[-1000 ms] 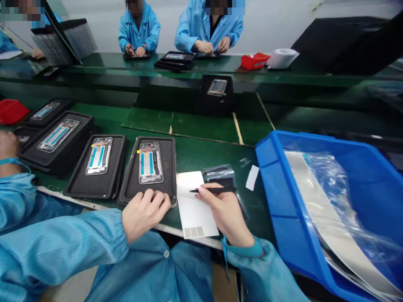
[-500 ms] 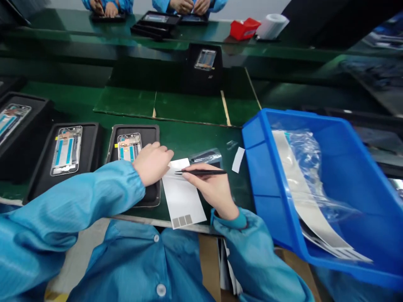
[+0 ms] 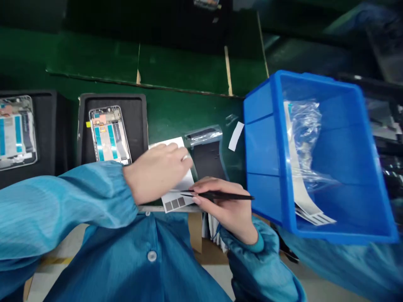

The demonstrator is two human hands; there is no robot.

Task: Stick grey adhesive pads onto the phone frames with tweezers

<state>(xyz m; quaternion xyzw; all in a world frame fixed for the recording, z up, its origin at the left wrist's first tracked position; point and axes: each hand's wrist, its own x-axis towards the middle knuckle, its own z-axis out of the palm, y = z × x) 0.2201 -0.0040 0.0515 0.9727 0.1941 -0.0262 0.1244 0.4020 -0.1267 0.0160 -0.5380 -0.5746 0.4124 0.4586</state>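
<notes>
We look down at our left hand [image 3: 157,172] and our right hand [image 3: 222,207] over a green bench [image 3: 182,111]. The left grip is loose. Its fingers are a bit curled and lie flat on a white sheet [image 3: 185,182], and they do not clamp anything. The right grip is clamped on black tweezers [image 3: 220,195], held like a pen. The tips of the tweezers point left, just over the low end of the sheet, by its three grey squares [image 3: 173,204]. We cannot tell if the tips are apart or together.

The white sheet lies on the bench at the front edge, just beside a black tray [image 3: 138,126], and our hands cover most of it. In that tray sits a phone frame [image 3: 108,136] with blue strips on it. Its low end goes under our left sleeve [image 3: 63,201]. To the left is one more tray [image 3: 53,126] with a frame in it [image 3: 15,132].

Past the sheet is a clear film [image 3: 204,134] with a black piece on it, and near that lies a small white slip [image 3: 236,136]. On the right is a blue bin [image 3: 261,147]. It holds a clear bag [image 3: 304,130] and long pale strips [image 3: 310,214].
</notes>
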